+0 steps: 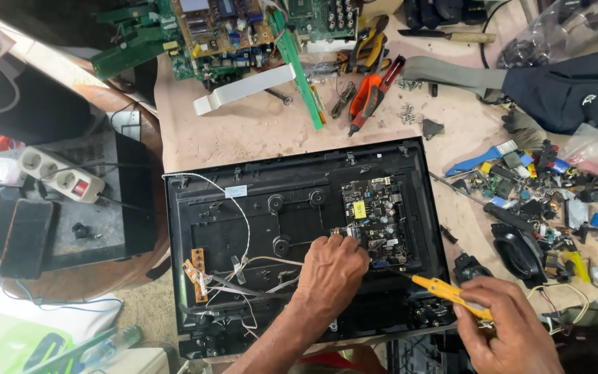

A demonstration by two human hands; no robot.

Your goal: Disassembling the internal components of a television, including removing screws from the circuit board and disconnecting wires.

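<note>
An electronics repair workshop. Bare circuit boards [219,28], pliers [372,93] and loose screws [407,114] crowd the table [257,131]. Small salvaged parts [534,187] lie heaped at right.

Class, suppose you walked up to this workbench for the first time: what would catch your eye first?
In the middle lies an open black casing, with a dark circuit board inside it on the right. The left hand rests at that board's edge, and the right hand holds a yellow screwdriver pointed at it. Green circuit boards and pliers lie above.
</note>
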